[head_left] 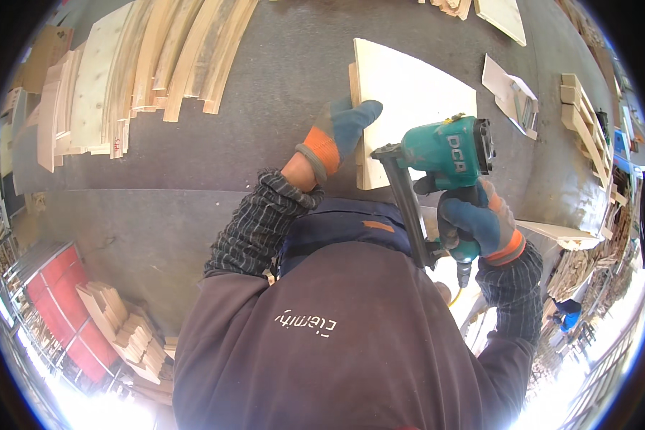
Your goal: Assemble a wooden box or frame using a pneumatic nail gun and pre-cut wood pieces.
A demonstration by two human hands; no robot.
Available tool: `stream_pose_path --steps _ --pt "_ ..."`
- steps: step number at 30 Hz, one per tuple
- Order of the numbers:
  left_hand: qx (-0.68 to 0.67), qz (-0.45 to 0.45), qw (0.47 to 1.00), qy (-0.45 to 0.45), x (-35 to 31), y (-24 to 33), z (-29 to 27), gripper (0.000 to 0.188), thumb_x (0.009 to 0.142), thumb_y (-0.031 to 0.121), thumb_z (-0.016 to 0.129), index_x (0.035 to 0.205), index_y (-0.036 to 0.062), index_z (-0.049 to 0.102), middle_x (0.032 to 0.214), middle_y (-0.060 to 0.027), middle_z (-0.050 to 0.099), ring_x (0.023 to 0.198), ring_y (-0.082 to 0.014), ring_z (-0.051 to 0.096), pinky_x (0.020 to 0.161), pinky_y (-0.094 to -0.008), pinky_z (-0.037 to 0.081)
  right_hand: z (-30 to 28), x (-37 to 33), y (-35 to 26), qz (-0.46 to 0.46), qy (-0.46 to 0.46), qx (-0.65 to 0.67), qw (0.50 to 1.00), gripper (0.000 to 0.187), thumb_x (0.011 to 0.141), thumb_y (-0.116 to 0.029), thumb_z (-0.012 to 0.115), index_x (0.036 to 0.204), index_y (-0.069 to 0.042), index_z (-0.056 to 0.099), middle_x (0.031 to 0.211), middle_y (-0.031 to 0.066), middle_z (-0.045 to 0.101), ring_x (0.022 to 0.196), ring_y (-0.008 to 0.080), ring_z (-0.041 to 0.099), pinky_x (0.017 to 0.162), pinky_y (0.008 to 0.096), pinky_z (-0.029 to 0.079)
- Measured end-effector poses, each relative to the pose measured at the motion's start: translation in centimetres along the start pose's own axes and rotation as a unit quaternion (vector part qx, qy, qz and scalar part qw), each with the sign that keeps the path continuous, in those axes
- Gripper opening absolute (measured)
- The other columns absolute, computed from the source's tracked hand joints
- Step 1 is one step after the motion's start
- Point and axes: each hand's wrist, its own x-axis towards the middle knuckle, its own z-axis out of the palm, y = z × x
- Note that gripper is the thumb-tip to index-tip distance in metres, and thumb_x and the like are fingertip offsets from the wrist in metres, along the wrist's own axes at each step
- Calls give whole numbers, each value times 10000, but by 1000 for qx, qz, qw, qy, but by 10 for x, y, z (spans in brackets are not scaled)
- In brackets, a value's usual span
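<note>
At centre frame, the left hand (344,129) is pressing flat on the plywood panel (416,107) on the table (265,143); the right hand (484,226) is gripping the nail gun (444,154) at the panel's lower edge, fastening apparently underway.

Gloved hands (345,129), nail gun (448,154), plywood panel (416,93)

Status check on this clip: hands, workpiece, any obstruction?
Left hand pressing flat on pale plywood panel. Right hand gripping teal pneumatic nail gun, nose at panel's near edge. Nothing blocking.
</note>
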Motion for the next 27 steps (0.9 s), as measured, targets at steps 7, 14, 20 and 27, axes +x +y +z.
stream_pose_path --steps 7,14,20,27 --pt "37 12 999 13 -2 3 1 533 998 344 630 1200 -148 644 987 -188 730 843 -229 740 653 -313 597 0 0 -1 32 26 -11 999 420 899 -96 571 1292 40 627 696 40 622 568 104 585 537 264 465" --pt "40 -13 999 -20 -12 2 2 574 991 398 628 1182 -143 665 991 -179 741 870 -205 726 716 -312 562 -10 -8 -5 -22 69 4 997 428 907 -98 535 1297 49 633 680 55 609 559 122 572 535 271 462" --pt "53 -5 998 -37 -27 -1 5 588 998 406 627 1206 -144 651 1043 -175 737 912 -206 718 768 -308 567 -7 -4 -20 -58 99 46 992 422 928 -104 551 1305 68 633 665 49 573 536 120 531 547 266 450" --pt "40 0 998 -37 -30 -8 11 526 1002 346 634 1222 -132 651 1074 -166 733 943 -196 711 800 -309 565 -7 14 -33 -38 106 10 994 376 943 -112 560 1274 50 632 680 63 581 565 150 573 548 301 483"
